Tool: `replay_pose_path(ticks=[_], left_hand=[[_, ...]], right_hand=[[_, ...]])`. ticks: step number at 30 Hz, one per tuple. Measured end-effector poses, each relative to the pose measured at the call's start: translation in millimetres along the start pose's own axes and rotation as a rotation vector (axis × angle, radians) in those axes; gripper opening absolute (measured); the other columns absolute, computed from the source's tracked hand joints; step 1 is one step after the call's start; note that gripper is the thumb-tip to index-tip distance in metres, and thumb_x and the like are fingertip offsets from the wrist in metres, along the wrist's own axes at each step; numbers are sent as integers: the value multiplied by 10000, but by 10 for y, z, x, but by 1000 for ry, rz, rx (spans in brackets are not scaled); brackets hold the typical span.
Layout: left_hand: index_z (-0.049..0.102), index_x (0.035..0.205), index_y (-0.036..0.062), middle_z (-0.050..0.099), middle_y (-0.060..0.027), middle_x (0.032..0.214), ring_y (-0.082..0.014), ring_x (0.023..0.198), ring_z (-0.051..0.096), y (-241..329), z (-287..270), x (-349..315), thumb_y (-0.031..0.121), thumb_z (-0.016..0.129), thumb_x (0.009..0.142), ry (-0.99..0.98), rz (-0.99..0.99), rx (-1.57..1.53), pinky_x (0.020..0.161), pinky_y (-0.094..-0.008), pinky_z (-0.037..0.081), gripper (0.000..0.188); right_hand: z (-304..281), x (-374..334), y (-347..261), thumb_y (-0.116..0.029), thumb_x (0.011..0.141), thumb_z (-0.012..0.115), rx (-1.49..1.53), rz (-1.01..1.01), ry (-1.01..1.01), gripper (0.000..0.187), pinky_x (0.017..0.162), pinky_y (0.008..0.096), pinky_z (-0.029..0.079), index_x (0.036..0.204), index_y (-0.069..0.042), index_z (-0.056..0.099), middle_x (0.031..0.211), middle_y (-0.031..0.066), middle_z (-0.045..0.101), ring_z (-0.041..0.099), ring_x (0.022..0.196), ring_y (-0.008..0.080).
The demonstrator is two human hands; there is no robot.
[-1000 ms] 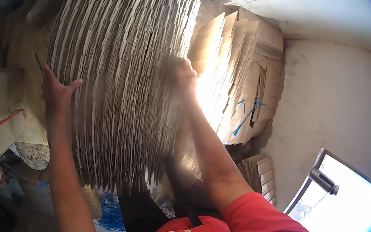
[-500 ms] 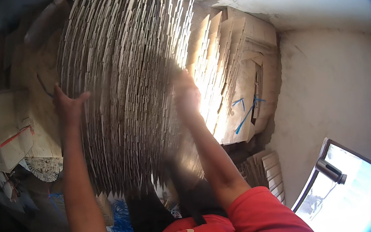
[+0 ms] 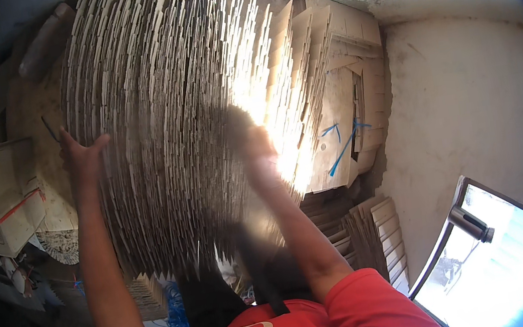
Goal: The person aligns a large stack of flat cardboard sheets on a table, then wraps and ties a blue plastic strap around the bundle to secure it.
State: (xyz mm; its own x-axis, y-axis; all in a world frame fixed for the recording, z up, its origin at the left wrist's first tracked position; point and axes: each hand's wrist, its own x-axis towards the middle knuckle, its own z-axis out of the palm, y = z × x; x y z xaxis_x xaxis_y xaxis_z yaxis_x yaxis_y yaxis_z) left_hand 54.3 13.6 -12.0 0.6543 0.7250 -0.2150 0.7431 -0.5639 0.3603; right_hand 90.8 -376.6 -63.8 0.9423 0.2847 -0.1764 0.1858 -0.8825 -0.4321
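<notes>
In front of me stands a big, thick stack of flattened cardboard (image 3: 155,132), its many thin edges facing me. My left hand (image 3: 84,161) presses against the stack's left side, thumb stretched toward the edges. Along the right side, my right hand (image 3: 259,157) is closed against the cardboard; glare and blur hide its fingers. The two hands hold the stack between them. Just right of it lean more cardboard sheets (image 3: 294,84), brightly sunlit. The stack's lower edge hangs in front of my legs.
A carton with red strap (image 3: 8,194) stands at the left. Bundled cardboard with a blue tie (image 3: 341,151) rests against the wall (image 3: 469,105). More stacked cardboard (image 3: 381,240) sits lower right, near a bright framed opening (image 3: 493,264). Blue strapping (image 3: 175,308) lies below.
The stack and both hands have shifted slightly left in view, and the surroundings have tilted a little. My right hand sits somewhat lower along the stack's side.
</notes>
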Motion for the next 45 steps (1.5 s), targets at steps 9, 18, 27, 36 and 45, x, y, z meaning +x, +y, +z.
replay_pose_path(ticks=[9, 18, 27, 36, 45], left_hand=[[238, 1503, 5, 370, -266, 1481, -422, 1363, 361, -9, -12, 37, 544, 829, 595, 40, 7, -19, 1120, -489, 274, 1209], [249, 1497, 35, 399, -278, 1447, -448, 1340, 373, -250, 87, 148, 434, 834, 622, 61, 31, 6, 1122, -484, 291, 1125], [254, 1496, 38, 412, -275, 1438, -452, 1322, 392, -467, 182, 258, 488, 831, 609, 108, 82, 46, 1105, -516, 298, 1150], [252, 1490, 14, 403, -277, 1445, -446, 1327, 388, -552, 145, 279, 528, 831, 601, 93, 66, 69, 1103, -521, 293, 1180], [254, 1485, -4, 368, -272, 1471, -443, 1351, 354, -423, 143, 262, 545, 827, 590, 59, 46, 54, 1116, -515, 271, 1196]], right_hand=[[63, 249, -505, -8, 848, 556, -99, -214, 289, 434, 775, 412, 583, 1271, 68, 492, 1321, 211, 539, 631, 1054, 338], [-165, -163, 241, -258, 1044, 383, -148, 45, -10, 486, 1077, 432, 398, 1442, 20, 362, 1455, 187, 447, 476, 1307, 268], [-667, -329, 183, -548, 876, 515, -456, 262, 107, 839, 1149, 579, 204, 1528, -95, 243, 1534, 270, 260, 245, 1411, 460], [-745, -276, 408, -309, 757, 636, -125, 605, 141, 981, 1124, 563, 278, 1553, -91, 105, 1537, 326, 198, 243, 1412, 471], [-359, -396, 643, -376, 692, 678, -7, 480, 233, 1009, 1150, 496, 236, 1534, -61, 221, 1494, 235, 369, 261, 1420, 412]])
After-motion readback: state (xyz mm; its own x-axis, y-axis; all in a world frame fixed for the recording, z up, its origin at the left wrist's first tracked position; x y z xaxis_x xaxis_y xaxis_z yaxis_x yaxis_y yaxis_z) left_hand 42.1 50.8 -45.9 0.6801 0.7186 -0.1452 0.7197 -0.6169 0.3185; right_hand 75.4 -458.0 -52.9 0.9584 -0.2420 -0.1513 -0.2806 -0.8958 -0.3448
